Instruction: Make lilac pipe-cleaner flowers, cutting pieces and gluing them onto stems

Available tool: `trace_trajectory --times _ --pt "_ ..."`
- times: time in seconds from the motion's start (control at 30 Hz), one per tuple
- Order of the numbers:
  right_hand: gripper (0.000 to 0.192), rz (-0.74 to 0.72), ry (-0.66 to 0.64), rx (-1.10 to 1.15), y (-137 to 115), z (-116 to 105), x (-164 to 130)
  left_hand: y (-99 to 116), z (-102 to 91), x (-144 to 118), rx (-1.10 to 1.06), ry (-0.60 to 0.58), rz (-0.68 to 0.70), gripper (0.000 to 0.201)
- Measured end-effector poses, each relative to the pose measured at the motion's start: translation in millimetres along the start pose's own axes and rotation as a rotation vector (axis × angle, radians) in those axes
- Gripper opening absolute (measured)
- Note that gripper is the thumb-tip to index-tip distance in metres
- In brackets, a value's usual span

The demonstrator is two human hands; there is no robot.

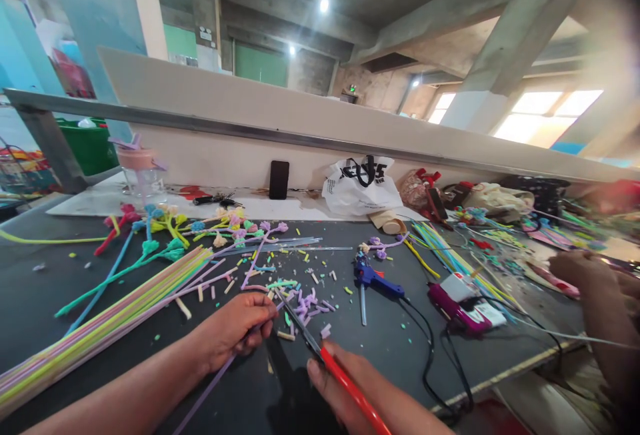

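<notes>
My left hand (243, 325) is closed around a purple pipe cleaner (207, 392), whose long end trails down toward the bottom edge. My right hand (345, 385) grips red-handled scissors (306, 335), their tips beside my left fingers near the pipe cleaner's upper end. Short cut purple pieces (307, 305) lie scattered just beyond the blades. On the left rests a bundle of long pipe cleaners (125, 315) in pink, yellow, green and purple. Finished-looking pipe-cleaner flowers (170, 248) lie behind it.
A blue glue gun (377, 282) and a magenta one (460, 308) lie right of centre with black cords. At the back stand a bottle (143, 175), a phone (279, 180) and a white plastic bag (360, 188). Another person's hand (583, 268) works at the right.
</notes>
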State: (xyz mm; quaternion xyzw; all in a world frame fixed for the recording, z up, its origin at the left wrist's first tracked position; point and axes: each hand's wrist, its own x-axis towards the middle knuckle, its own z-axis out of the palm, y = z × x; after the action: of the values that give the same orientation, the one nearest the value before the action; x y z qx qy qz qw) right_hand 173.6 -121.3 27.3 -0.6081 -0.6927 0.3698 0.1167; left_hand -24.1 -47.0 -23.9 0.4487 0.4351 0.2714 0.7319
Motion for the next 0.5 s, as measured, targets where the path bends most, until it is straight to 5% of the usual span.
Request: trace_trajectory --times 0.27,0.5 --pt "0.025 0.004 -0.057 -0.034 -14 -9 -9 1 -1.2 -2 -0.011 -0.028 0.021 0.022" --pt "0.028 -0.046 0.052 -0.095 13 19 10 0 1.1 -3 -0.022 -0.04 0.01 0.022"
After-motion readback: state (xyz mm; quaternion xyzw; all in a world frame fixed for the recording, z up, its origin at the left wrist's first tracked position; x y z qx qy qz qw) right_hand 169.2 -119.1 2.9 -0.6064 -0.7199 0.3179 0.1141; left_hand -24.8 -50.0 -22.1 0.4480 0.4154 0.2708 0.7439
